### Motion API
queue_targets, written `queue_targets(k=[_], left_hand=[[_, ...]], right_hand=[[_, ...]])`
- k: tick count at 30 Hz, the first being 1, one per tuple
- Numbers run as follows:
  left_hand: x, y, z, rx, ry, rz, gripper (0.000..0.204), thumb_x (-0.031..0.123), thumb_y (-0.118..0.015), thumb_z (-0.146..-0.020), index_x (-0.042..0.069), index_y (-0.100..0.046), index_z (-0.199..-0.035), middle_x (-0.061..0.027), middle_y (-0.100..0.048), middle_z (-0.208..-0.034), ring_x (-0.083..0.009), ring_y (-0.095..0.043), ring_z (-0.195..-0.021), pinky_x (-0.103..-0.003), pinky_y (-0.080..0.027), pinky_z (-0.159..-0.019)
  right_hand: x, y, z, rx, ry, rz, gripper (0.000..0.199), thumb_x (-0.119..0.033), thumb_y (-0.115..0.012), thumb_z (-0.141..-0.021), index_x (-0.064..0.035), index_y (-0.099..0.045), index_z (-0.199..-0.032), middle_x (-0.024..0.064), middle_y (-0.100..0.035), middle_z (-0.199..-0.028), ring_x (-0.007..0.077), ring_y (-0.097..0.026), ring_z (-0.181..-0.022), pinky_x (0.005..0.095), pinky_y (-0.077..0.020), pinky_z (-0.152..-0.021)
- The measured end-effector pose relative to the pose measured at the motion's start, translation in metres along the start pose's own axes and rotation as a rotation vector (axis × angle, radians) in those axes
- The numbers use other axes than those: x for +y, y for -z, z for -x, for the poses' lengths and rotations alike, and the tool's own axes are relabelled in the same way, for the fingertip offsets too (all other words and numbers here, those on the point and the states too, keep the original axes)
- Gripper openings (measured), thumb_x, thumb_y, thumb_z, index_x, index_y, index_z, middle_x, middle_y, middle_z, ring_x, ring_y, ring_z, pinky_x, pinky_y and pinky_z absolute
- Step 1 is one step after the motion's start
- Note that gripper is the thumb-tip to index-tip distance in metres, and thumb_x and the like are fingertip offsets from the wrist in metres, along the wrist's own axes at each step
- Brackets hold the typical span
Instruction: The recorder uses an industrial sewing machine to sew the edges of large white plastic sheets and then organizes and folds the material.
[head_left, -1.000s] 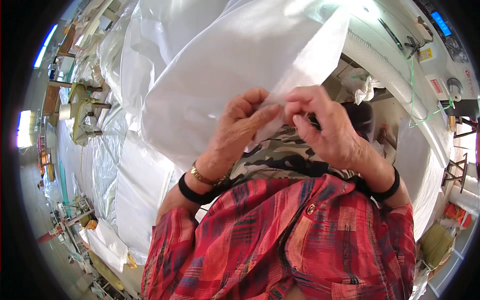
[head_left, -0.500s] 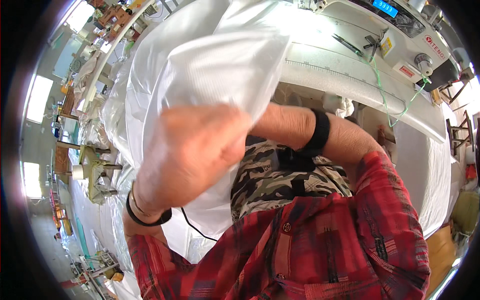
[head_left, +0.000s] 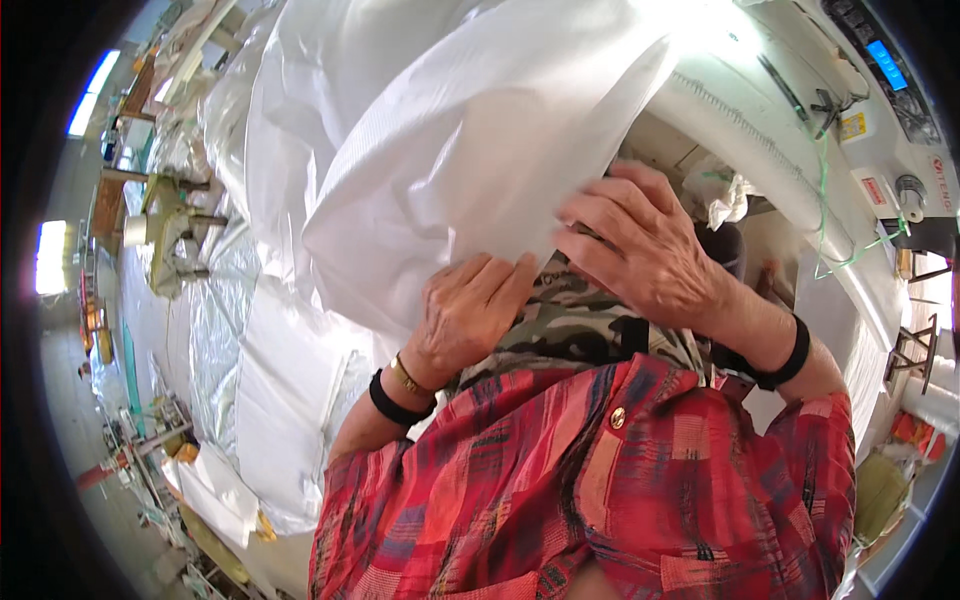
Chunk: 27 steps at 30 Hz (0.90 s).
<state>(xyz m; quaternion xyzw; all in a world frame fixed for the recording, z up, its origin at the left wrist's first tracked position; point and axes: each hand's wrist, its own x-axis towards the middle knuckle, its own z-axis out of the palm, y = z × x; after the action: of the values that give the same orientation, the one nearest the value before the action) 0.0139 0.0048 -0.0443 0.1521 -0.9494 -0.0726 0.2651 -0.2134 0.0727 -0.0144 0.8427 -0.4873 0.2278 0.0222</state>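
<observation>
A large sheet of white, finely ribbed fabric [head_left: 420, 160] drapes from the sewing table down over my lap. My left hand [head_left: 470, 308] is closed on its near edge, knuckles up, the fingers pinching the cloth. Just to the right, my right hand [head_left: 645, 245] hovers by the same edge with its fingers curved and apart; they are slightly blurred, and I see nothing held in them. The fabric's right side runs up to the brightly lit part of the sewing table [head_left: 740, 150].
At the upper right stands a white sewing machine [head_left: 870, 150] with a blue display [head_left: 886, 65]. Slim dark tweezers [head_left: 783, 87], a small black tool [head_left: 828, 108] and green thread [head_left: 822, 190] lie beside it. Plastic-wrapped white material [head_left: 215, 340] and a stool [head_left: 165, 225] are at left.
My hands, crossed and blurred before, have come apart: the left is lower on the fabric edge, the right has moved to the right. The view has shifted, and the fabric spreads wider.
</observation>
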Motion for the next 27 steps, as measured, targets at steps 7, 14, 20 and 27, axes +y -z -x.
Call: queue_targets(k=[7, 14, 20, 27], left_hand=[[0.020, 0.004, 0.013, 0.101, -0.014, 0.239, 0.023, 0.007, -0.078, -0.074, 0.003, -0.069, -0.095, -0.0033, -0.060, -0.073, -0.0188, -0.061, -0.064, -0.031, -0.047, -0.055], [0.024, -0.006, 0.032, -0.294, 0.419, 1.145, 0.049, 0.033, -0.071, -0.087, 0.000, -0.062, -0.122, -0.0141, -0.061, -0.126, -0.0296, -0.056, -0.121, -0.038, -0.046, -0.099], [0.028, -0.015, 0.027, -0.012, 0.926, 2.146, 0.068, 0.053, -0.046, -0.098, 0.002, -0.042, -0.142, -0.0121, -0.049, -0.140, -0.0305, -0.034, -0.140, -0.048, -0.028, -0.115], [0.014, -0.027, 0.025, 0.289, 1.335, 2.130, 0.036, 0.020, -0.054, -0.100, 0.003, -0.046, -0.131, -0.0105, -0.055, -0.129, -0.0235, -0.058, -0.112, -0.044, -0.053, -0.093]], right_hand=[[0.006, -0.029, -0.007, 0.072, 0.229, -0.014, 0.020, -0.018, -0.063, -0.072, -0.0110, -0.061, -0.091, 0.0008, -0.056, -0.091, 0.0180, -0.058, -0.091, 0.0447, -0.0420, -0.100], [0.006, -0.025, -0.013, 0.156, 0.247, -0.036, 0.023, -0.019, -0.065, -0.067, -0.0107, -0.063, -0.089, 0.0004, -0.057, -0.090, 0.0186, -0.058, -0.087, 0.0418, -0.0468, -0.093], [-0.001, -0.024, -0.018, 0.225, 0.253, 0.006, 0.023, -0.019, -0.067, -0.066, -0.0089, -0.064, -0.086, 0.0010, -0.059, -0.091, 0.0185, -0.059, -0.084, 0.0393, -0.0493, -0.087], [0.002, -0.025, -0.006, 0.191, 0.283, 0.036, 0.024, -0.014, -0.069, -0.064, -0.0079, -0.069, -0.087, 0.0010, -0.061, -0.091, 0.0182, -0.060, -0.085, 0.0401, -0.0509, -0.087]])
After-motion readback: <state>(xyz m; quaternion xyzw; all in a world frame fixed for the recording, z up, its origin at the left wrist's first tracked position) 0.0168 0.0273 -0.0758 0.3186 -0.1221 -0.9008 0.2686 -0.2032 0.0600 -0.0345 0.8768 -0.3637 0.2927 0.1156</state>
